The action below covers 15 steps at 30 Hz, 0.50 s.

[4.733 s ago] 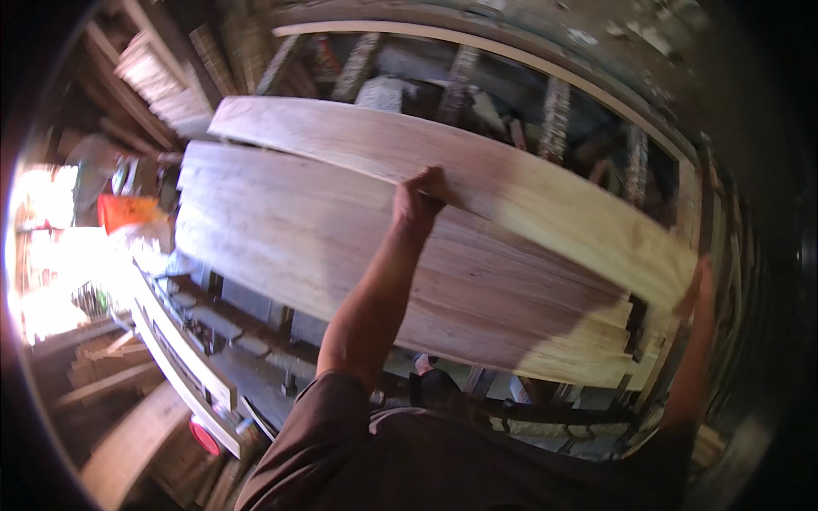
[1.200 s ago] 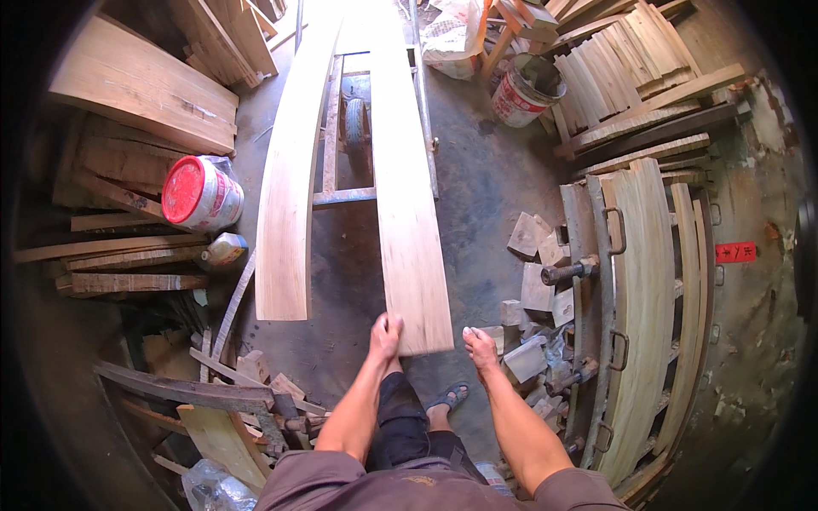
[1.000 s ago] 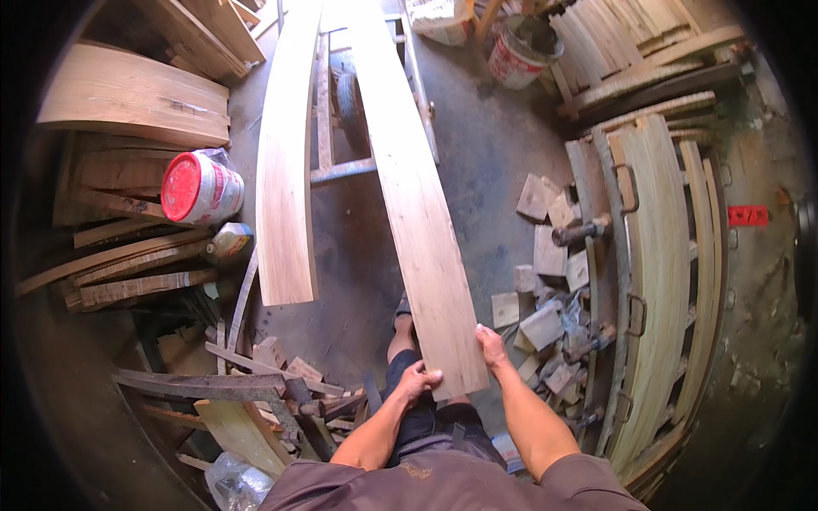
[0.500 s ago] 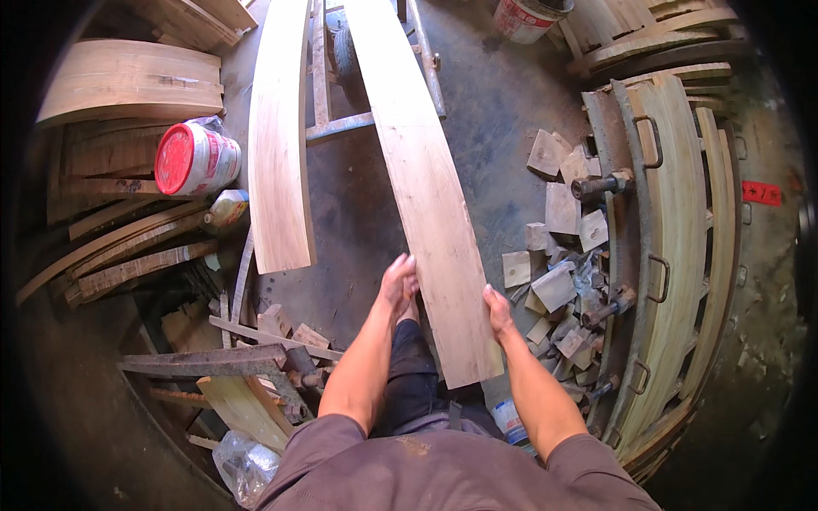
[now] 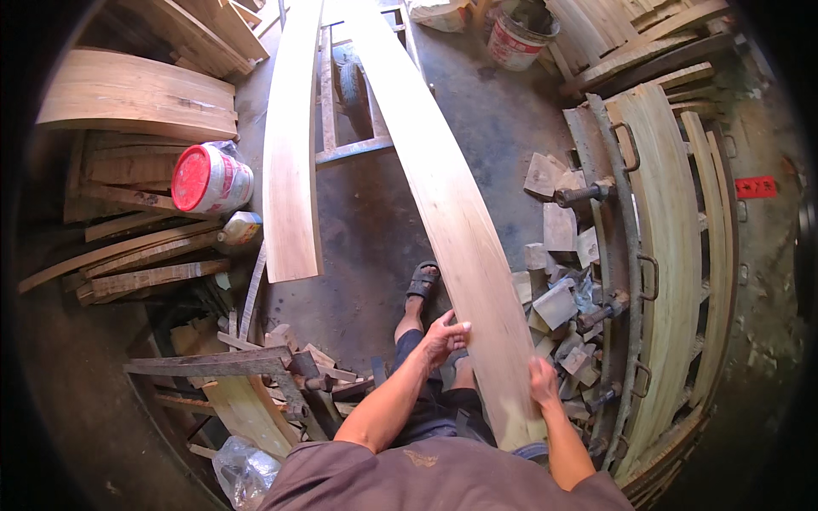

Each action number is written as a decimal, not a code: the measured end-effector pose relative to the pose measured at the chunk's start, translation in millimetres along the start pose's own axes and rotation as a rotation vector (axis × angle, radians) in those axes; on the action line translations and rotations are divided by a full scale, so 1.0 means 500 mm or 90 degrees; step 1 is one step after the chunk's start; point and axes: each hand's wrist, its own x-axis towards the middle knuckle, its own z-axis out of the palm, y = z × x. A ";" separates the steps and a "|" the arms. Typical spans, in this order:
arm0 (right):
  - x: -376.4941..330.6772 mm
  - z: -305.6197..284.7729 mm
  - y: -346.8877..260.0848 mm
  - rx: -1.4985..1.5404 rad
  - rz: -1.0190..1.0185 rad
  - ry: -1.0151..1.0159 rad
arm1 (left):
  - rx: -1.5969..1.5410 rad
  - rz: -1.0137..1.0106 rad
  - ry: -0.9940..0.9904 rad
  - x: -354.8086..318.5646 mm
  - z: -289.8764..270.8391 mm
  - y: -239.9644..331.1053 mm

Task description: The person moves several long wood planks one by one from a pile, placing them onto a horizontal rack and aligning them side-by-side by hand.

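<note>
A long pale wooden plank (image 5: 443,187) runs from the top of the view down to my waist, its far end resting on a metal frame (image 5: 345,152). My left hand (image 5: 445,335) grips its left edge near the low end, fingers over the top face. My right hand (image 5: 542,381) holds the right edge a little lower. A second, shorter plank (image 5: 291,145) lies to the left on the same frame. My sandalled foot (image 5: 423,281) stands on the concrete floor beside the plank.
Offcut blocks (image 5: 554,289) and clamped curved boards in a metal press (image 5: 665,255) lie right. A red-lidded white bucket (image 5: 209,177), a small bottle (image 5: 241,230) and stacked boards (image 5: 128,94) sit left. A metal stand (image 5: 221,366) with scraps is lower left. Another bucket (image 5: 521,38) stands at the top.
The plank's near end has slid back toward my body and swung right. Both hands have shifted along its edges, staying on the low end. The view has tilted slightly.
</note>
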 end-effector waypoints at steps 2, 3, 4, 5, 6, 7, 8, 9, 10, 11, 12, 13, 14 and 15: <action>-0.080 -0.045 0.084 -0.020 -0.039 0.043 | -0.036 0.078 -0.110 0.048 -0.022 0.032; -0.126 -0.085 0.106 -0.019 -0.009 -0.003 | -0.079 0.143 -0.168 0.078 -0.022 0.080; -0.175 -0.099 0.175 -0.004 -0.003 -0.020 | -0.104 0.192 -0.115 0.107 -0.004 0.129; -0.231 -0.113 0.187 0.031 -0.006 -0.004 | -0.128 0.248 -0.058 0.132 0.016 0.186; -0.284 -0.124 0.219 0.057 0.016 -0.013 | -0.157 0.274 -0.072 0.147 0.042 0.252; -0.332 -0.151 0.201 -0.006 0.052 -0.034 | -0.189 0.300 -0.076 0.155 0.053 0.293; -0.379 -0.155 0.241 0.028 0.147 -0.063 | -0.200 0.270 -0.071 0.171 0.047 0.315; -0.416 -0.143 0.238 0.034 0.139 -0.027 | -0.202 0.233 -0.070 0.179 0.055 0.332; -0.450 -0.127 0.235 0.040 0.129 0.008 | -0.131 0.173 0.043 0.170 0.084 0.330; -0.480 -0.119 0.233 0.044 0.119 0.043 | -0.094 0.171 0.042 0.164 0.076 0.304; -0.502 -0.126 0.226 -0.013 0.162 0.015 | -0.084 0.180 0.046 0.158 0.068 0.279; -0.519 -0.133 0.221 -0.045 0.187 0.011 | -0.073 0.193 0.045 0.151 0.074 0.264; -0.540 -0.141 0.219 -0.078 0.212 0.007 | -0.086 0.217 0.037 0.143 0.079 0.250; -0.576 -0.146 0.222 -0.111 0.242 0.002 | -0.077 0.213 0.036 0.127 0.086 0.229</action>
